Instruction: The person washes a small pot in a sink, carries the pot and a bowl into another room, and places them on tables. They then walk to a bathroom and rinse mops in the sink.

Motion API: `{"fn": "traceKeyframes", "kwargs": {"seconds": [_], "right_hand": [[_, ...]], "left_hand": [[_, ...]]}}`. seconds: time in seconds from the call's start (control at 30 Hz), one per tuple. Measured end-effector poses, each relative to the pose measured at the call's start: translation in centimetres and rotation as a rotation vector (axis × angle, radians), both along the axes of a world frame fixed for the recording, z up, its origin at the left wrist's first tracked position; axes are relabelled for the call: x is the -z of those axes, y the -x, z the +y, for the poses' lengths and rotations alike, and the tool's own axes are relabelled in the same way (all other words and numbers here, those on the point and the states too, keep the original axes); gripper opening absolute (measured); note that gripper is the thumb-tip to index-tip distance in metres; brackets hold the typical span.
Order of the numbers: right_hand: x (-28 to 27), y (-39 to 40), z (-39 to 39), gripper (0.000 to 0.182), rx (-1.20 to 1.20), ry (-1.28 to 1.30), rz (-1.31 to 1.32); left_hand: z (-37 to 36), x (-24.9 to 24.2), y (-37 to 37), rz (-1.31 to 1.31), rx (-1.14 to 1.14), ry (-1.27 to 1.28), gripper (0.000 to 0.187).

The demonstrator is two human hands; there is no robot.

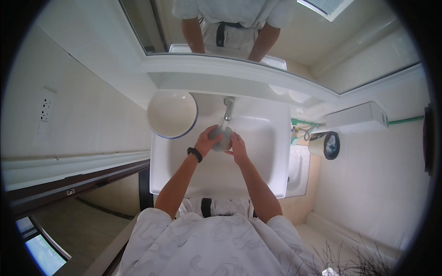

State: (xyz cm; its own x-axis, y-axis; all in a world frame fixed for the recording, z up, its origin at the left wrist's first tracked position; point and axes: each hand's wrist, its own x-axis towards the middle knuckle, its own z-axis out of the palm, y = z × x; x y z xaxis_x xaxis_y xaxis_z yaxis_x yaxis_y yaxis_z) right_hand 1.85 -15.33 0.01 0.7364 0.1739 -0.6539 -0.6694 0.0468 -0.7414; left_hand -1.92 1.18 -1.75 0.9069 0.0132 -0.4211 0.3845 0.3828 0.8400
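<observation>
Between my two hands is a greyish-green rounded object, under the faucet in the white sink. Water appears to run from the spout onto it. My left hand, with a black band on the wrist, is wrapped round its left side. On its right side, my right hand grips it with curved fingers. What exactly the object is cannot be made out. A large white bowl with a blue rim stands at the sink's back left corner.
A mirror hangs above the sink and reflects my arms and shirt. On the left wall are sockets. To the right are a white box, green pipes, a lined bin and a lower white basin.
</observation>
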Motion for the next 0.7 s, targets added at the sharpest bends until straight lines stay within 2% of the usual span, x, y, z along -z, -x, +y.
{"fn": "traceKeyframes", "kwargs": {"seconds": [0.07,0.1,0.13,0.17,0.2,0.3,0.4,0.47,0.5,0.53,0.6,0.63,0.67,0.7], "right_hand": [[-0.4,0.3,-0.2,0.056,-0.106,-0.025,0.098],[-2.0,0.4,0.3,0.056,-0.073,-0.126,0.233],[-2.7,0.5,0.7,0.056,-0.040,-0.226,0.371],[-2.7,0.9,1.0,0.056,-0.046,-0.226,0.373],[-2.1,1.2,1.1,0.056,-0.090,-0.289,0.324],[0.8,1.5,1.3,0.055,-0.098,-0.456,0.260],[1.7,1.6,1.0,0.052,-0.039,-0.645,0.260],[0.6,1.9,0.6,0.049,-0.011,-0.727,0.282],[0.2,2.0,0.5,0.047,-0.002,-0.715,0.257],[-0.2,2.1,0.6,0.045,0.007,-0.702,0.233],[-0.8,2.3,0.8,0.045,-0.065,-0.628,0.135],[-0.9,2.3,0.9,0.047,-0.091,-0.606,0.136],[-1.1,2.3,0.9,0.050,-0.115,-0.582,0.137],[-1.6,2.1,0.9,0.050,-0.119,-0.580,0.135]], "left_hand": [[0.1,-0.2,0.6,-0.232,0.146,-0.343,0.061],[-0.1,-1.2,0.8,-0.230,0.137,-0.345,0.061],[-0.4,-2.8,1.1,-0.207,0.229,-0.567,0.061],[-0.8,-4.3,1.4,-0.178,0.326,-0.787,0.061],[-1.0,-4.6,1.8,-0.176,0.323,-0.788,0.061],[-1.0,-5.0,3.3,-0.202,0.266,-0.827,0.057],[0.3,-5.1,4.5,-0.394,0.281,-0.949,0.057],[1.3,-4.2,5.2,-0.560,-0.068,-1.115,0.064],[1.5,-3.6,5.6,-0.457,-0.142,-0.995,0.067],[1.4,-2.6,5.6,-0.452,-0.143,-0.996,0.067],[0.4,-1.7,5.1,-0.089,-0.285,-0.340,0.062],[0.3,-1.9,4.5,0.099,-0.202,-0.151,0.062],[0.3,-2.0,4.1,0.101,-0.206,-0.147,0.062],[0.3,-1.7,3.6,0.129,-0.146,0.034,0.064]]}}
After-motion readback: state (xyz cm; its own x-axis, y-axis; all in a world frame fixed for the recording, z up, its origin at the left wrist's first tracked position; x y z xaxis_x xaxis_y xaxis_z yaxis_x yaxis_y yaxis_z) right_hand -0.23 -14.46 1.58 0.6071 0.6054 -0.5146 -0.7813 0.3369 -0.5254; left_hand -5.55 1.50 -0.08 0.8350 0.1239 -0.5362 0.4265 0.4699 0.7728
